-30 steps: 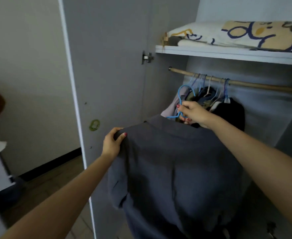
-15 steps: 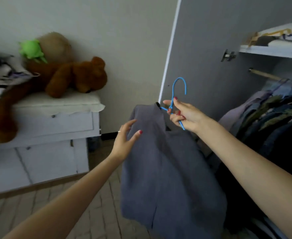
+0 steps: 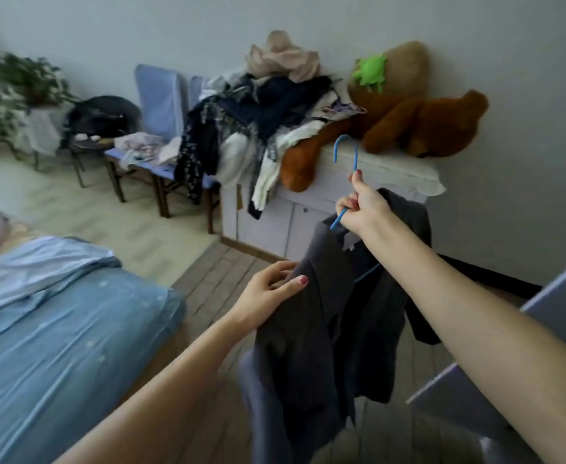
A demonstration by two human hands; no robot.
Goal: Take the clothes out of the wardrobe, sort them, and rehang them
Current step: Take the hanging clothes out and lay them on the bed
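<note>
Head view: the right hand [image 3: 363,209] is closed around the neck of a blue hanger [image 3: 345,182], its hook pointing up. A dark grey jacket [image 3: 325,329] hangs from it, held in the air above the wooden floor [image 3: 214,276]. The left hand [image 3: 268,296] pinches the jacket's left shoulder edge, thumb on top. Behind, a white cabinet [image 3: 295,226] carries a heap of clothes [image 3: 261,118] and a brown teddy bear [image 3: 418,125]. A bed with blue sheet [image 3: 57,329] lies to the left.
</note>
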